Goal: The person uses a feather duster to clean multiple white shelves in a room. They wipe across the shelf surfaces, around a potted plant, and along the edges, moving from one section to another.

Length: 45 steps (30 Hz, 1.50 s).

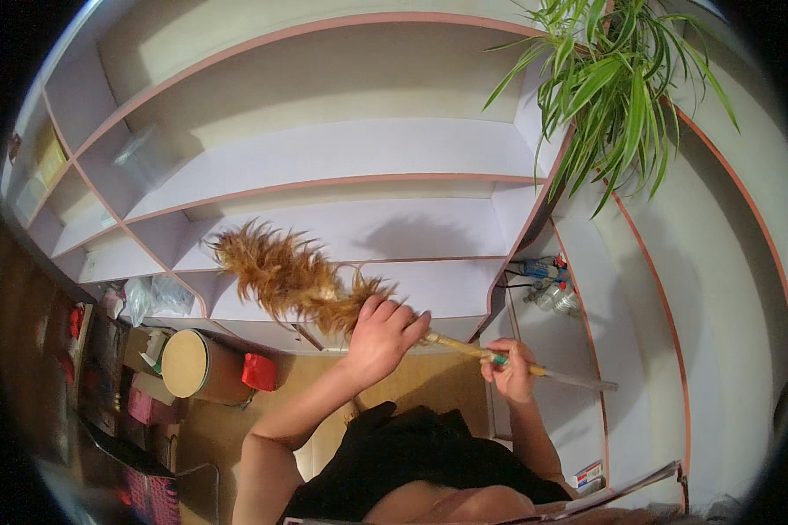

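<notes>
A feather duster with brown plumes is held aslant before the white shelving unit. My left hand grips it where the feathers meet the handle, covering that join. Farther down, the fingers of my right hand close around the yellowish stick near a green band. The stick's thin grey end sticks out past my right hand toward the right-hand shelves. The feathered head points to the upper left, in front of the lower shelves; I cannot tell whether it touches them.
A spider plant hangs over the corner at upper right. Plastic bottles stand on the right-hand shelving. At lower left are a round drum, a red container and cardboard boxes. A clear plastic box sits on a left shelf.
</notes>
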Each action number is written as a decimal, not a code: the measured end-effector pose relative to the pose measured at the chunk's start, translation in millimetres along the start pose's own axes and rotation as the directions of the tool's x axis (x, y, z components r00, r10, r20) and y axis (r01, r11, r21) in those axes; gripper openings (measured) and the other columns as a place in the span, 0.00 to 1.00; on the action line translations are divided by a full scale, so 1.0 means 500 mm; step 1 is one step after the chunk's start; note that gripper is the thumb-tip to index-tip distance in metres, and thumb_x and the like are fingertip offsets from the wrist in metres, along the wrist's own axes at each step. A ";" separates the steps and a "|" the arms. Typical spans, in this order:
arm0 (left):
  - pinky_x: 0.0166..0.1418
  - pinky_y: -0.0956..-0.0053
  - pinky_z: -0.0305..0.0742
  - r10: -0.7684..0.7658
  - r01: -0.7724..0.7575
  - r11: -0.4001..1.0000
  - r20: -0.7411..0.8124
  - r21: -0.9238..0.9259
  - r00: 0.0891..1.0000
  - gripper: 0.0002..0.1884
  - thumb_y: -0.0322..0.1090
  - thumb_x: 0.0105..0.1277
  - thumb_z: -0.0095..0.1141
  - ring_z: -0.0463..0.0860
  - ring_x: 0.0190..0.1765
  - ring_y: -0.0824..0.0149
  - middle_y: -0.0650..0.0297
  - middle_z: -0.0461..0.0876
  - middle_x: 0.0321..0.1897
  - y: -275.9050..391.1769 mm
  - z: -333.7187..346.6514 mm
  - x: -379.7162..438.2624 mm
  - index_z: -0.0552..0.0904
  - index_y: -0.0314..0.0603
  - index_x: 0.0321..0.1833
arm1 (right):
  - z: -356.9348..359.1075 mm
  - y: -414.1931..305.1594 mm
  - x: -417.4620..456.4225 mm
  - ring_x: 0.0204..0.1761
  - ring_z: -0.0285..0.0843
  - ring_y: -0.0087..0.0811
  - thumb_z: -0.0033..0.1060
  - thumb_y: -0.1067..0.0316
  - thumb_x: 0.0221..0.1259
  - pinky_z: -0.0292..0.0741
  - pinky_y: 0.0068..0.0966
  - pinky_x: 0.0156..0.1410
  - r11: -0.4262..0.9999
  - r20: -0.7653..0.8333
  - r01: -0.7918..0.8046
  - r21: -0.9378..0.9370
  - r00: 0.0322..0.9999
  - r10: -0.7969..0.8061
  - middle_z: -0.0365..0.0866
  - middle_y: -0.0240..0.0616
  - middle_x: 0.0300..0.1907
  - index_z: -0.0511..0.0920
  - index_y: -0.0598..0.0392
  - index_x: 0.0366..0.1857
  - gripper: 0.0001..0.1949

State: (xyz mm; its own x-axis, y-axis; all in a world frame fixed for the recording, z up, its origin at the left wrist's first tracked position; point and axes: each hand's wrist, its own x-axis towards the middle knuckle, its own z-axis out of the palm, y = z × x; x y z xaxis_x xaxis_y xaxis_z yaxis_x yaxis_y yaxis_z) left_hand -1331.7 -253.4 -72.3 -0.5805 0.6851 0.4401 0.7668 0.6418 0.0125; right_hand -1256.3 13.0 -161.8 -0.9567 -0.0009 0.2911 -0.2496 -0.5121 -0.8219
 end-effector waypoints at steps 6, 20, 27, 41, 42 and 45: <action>0.75 0.48 0.55 0.009 -0.174 0.811 -0.284 -0.559 0.959 0.24 0.42 0.70 0.52 0.67 0.69 0.49 0.53 0.77 0.59 0.031 -0.167 0.083 0.76 0.42 0.67 | -0.028 -0.124 -0.017 0.23 0.74 0.30 0.46 0.53 0.73 0.74 0.27 0.27 0.916 -0.322 0.179 -0.358 0.897 -0.302 0.79 0.42 0.31 0.78 0.59 0.44 0.18; 0.73 0.43 0.56 0.098 -0.669 -0.452 -0.778 -0.590 0.620 0.31 0.53 0.77 0.37 0.69 0.63 0.39 0.34 0.73 0.55 0.043 -0.333 0.011 0.82 0.26 0.52 | 0.052 -0.169 0.058 0.28 0.80 0.32 0.46 0.50 0.74 0.79 0.28 0.33 0.687 -0.386 0.177 -0.704 0.717 -0.580 0.81 0.48 0.34 0.78 0.68 0.47 0.24; 0.76 0.40 0.43 0.081 -0.491 -0.650 -0.696 -0.580 0.714 0.35 0.57 0.76 0.33 0.57 0.70 0.37 0.32 0.64 0.64 0.002 -0.375 -0.067 0.78 0.24 0.59 | 0.147 -0.126 0.086 0.28 0.79 0.34 0.45 0.49 0.73 0.79 0.29 0.36 0.697 -0.141 0.266 -0.666 0.872 -0.468 0.82 0.51 0.36 0.75 0.71 0.49 0.27; 0.74 0.59 0.54 0.083 -0.183 0.212 -0.169 -0.960 0.982 0.29 0.42 0.74 0.44 0.63 0.70 0.50 0.47 0.69 0.64 -0.164 -0.373 -0.136 0.65 0.31 0.73 | 0.193 -0.136 0.074 0.33 0.84 0.35 0.43 0.58 0.74 0.83 0.29 0.40 0.554 -0.286 0.171 -0.815 0.712 -0.641 0.84 0.49 0.35 0.77 0.71 0.53 0.22; 0.73 0.58 0.55 0.030 -0.157 0.310 -0.156 -0.938 0.987 0.28 0.39 0.73 0.47 0.65 0.69 0.50 0.48 0.70 0.63 -0.163 -0.369 -0.140 0.66 0.33 0.72 | 0.221 -0.102 0.091 0.31 0.84 0.36 0.44 0.59 0.73 0.82 0.31 0.37 0.597 -0.269 0.141 -0.789 0.795 -0.543 0.84 0.49 0.34 0.79 0.69 0.49 0.20; 0.70 0.54 0.61 -0.097 -0.195 0.632 -0.326 -0.750 0.941 0.27 0.32 0.65 0.57 0.68 0.66 0.47 0.49 0.72 0.62 -0.157 -0.323 -0.120 0.73 0.40 0.69 | 0.350 0.023 0.134 0.31 0.82 0.30 0.47 0.66 0.70 0.79 0.28 0.38 0.660 -0.082 0.258 -0.705 0.896 -0.437 0.85 0.43 0.32 0.82 0.64 0.42 0.14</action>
State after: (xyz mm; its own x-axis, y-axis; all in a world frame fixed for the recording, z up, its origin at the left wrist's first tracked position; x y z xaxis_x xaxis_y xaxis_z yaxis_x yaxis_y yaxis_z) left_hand -1312.9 -400.4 45.5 -0.5308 0.4700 0.7052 0.8031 0.0133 0.5956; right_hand -1297.1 -143.5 -66.1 -0.7601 0.2935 0.5797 -0.5169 0.2674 -0.8132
